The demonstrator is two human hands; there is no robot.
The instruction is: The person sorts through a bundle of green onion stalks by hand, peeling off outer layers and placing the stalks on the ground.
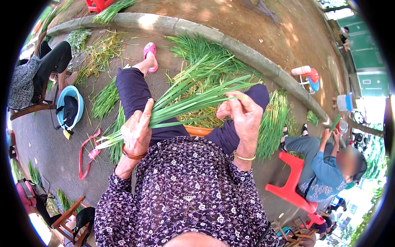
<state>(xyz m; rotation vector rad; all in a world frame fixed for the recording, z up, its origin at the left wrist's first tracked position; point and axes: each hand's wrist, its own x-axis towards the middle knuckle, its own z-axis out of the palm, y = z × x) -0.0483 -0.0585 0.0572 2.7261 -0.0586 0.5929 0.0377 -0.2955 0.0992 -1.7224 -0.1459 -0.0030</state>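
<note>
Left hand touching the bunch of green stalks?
Touching. Head view: the left hand is wrapped around the bunch of green stalks near its white ends, thumb lying over it.

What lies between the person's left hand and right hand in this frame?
In the head view, a bunch of green chives spans the gap from the left hand to the right hand, above the person's dark trousers.

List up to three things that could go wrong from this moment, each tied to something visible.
1. The left hand grips the green stalk bundle near its pale ends; long leaves could slide out.
2. The right hand pinches few leaves, which might snap.
3. Dropped stalks could mix with the heaps on the ground.
</note>
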